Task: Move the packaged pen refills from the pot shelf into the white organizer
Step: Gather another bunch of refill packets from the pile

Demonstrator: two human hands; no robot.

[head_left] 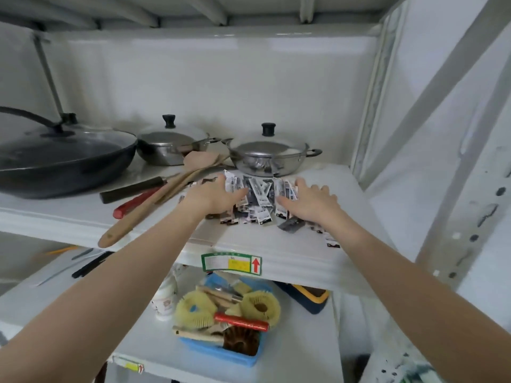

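A heap of small black-and-white packaged pen refills (258, 199) lies on the white pot shelf (276, 244), in front of a steel pot. My left hand (214, 199) rests on the heap's left side, fingers spread over the packets. On the right side my right hand (311, 203) lies flat, palm down, fingers apart. Neither hand has lifted a packet. A few loose packets (330, 240) lie by my right wrist. The white organizer is not in view.
Behind the heap stand a lidded steel pot (269, 158), a second one (171, 145) and a dark wok (58, 161). Wooden spatulas (166, 189) and a red-handled tool (132, 204) lie to the left. Below, a blue basket (221, 352) holds brushes.
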